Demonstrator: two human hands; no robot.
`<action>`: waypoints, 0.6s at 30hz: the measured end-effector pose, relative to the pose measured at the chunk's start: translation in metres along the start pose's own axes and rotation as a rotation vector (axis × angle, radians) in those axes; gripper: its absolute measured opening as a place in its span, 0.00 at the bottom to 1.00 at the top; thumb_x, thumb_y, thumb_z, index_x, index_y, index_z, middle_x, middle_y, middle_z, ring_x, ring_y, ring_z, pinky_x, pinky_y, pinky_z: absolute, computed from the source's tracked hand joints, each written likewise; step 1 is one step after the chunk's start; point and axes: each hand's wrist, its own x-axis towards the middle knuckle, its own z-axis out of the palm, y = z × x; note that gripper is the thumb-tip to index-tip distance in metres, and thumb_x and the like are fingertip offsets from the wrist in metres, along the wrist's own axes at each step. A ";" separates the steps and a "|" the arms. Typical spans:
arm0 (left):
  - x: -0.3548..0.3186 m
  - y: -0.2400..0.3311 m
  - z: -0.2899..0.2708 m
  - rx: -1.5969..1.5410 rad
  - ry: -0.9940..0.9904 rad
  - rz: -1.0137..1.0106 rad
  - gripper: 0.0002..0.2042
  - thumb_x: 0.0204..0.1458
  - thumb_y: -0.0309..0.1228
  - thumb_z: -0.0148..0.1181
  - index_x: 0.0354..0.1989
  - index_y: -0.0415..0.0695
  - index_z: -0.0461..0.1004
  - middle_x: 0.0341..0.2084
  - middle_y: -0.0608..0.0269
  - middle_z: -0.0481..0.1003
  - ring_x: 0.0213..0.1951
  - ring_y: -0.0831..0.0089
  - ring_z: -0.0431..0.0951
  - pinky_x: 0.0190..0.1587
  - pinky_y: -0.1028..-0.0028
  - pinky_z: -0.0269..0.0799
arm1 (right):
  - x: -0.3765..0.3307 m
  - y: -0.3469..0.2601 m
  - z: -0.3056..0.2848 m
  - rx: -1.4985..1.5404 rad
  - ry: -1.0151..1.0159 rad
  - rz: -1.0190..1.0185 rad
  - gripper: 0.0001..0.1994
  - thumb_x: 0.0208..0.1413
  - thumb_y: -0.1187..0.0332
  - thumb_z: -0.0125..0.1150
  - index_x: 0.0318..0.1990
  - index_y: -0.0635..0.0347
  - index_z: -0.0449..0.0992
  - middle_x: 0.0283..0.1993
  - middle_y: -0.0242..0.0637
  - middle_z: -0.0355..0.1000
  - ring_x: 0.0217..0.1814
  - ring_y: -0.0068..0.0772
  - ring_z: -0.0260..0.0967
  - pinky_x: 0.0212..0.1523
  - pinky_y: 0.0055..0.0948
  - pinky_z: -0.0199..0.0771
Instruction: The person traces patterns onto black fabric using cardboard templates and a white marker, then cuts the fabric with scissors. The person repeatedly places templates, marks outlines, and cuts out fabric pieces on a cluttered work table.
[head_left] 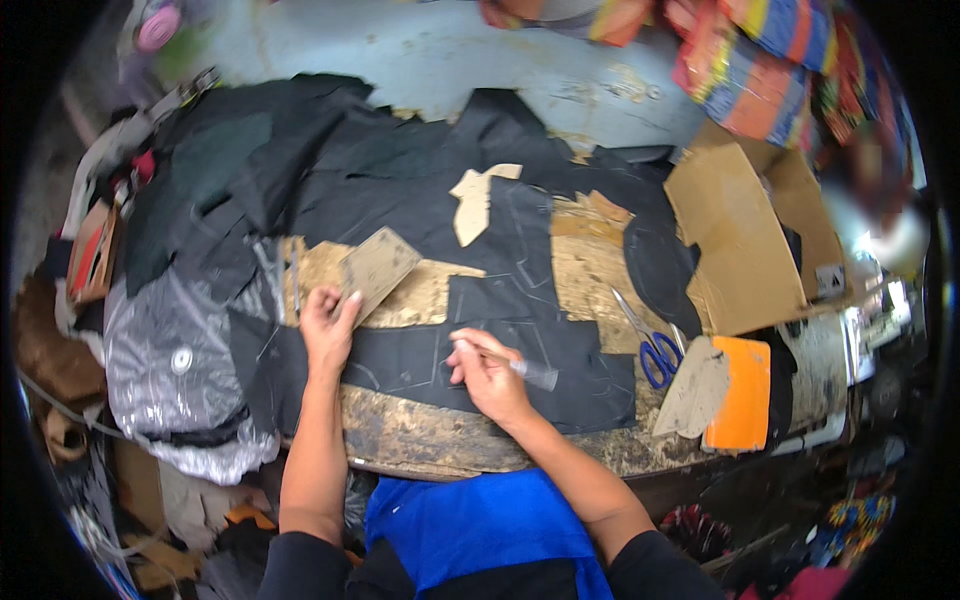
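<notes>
A piece of black fabric (pixel 500 300) with pale drawn lines lies on a worn wooden worktable (pixel 430 435). My right hand (pixel 485 370) holds a clear-barrelled marking pen (pixel 525 368) with its tip against the fabric. My left hand (pixel 328 325) lies flat on the cloth and touches the lower end of a brown cardboard template (pixel 378 268). A second tan paper pattern piece (pixel 475 203) rests farther back on the black cloth.
Blue-handled scissors (pixel 650 345) lie at the right of the fabric. Beside them sit an orange sheet (pixel 742 392), a grey card shape (pixel 692 390) and large cardboard pieces (pixel 735 240). More black cloth and silver fabric (pixel 185 380) pile up at the left.
</notes>
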 end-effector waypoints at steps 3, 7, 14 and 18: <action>-0.032 0.020 0.011 -0.190 -0.152 -0.072 0.11 0.47 0.22 0.63 0.29 0.45 0.63 0.24 0.73 0.67 0.28 0.86 0.66 0.31 0.84 0.62 | -0.003 -0.018 -0.039 0.082 0.220 -0.018 0.14 0.61 0.71 0.51 0.52 0.67 0.69 0.40 0.43 0.73 0.36 0.24 0.73 0.31 0.19 0.72; -0.094 0.038 0.040 -0.184 -0.504 -0.199 0.13 0.43 0.20 0.67 0.28 0.45 0.66 0.22 0.74 0.70 0.25 0.87 0.67 0.29 0.84 0.65 | -0.027 -0.038 -0.080 0.200 0.072 -0.065 0.29 0.52 0.81 0.59 0.61 0.65 0.57 0.56 0.48 0.64 0.55 0.31 0.66 0.44 0.26 0.75; -0.153 0.034 0.077 -0.009 -0.711 -0.092 0.18 0.42 0.24 0.71 0.41 0.36 0.71 0.29 0.63 0.77 0.32 0.80 0.75 0.37 0.79 0.72 | -0.078 -0.038 -0.132 -0.130 0.308 -0.055 0.16 0.47 0.83 0.56 0.46 0.66 0.73 0.42 0.37 0.74 0.45 0.25 0.72 0.48 0.25 0.72; -0.156 0.034 0.081 0.184 -0.775 0.064 0.16 0.40 0.26 0.71 0.38 0.37 0.74 0.28 0.59 0.78 0.31 0.74 0.79 0.38 0.77 0.74 | -0.096 -0.047 -0.211 -0.071 0.828 -0.122 0.21 0.43 0.87 0.57 0.48 0.64 0.71 0.44 0.35 0.71 0.43 0.22 0.68 0.45 0.22 0.71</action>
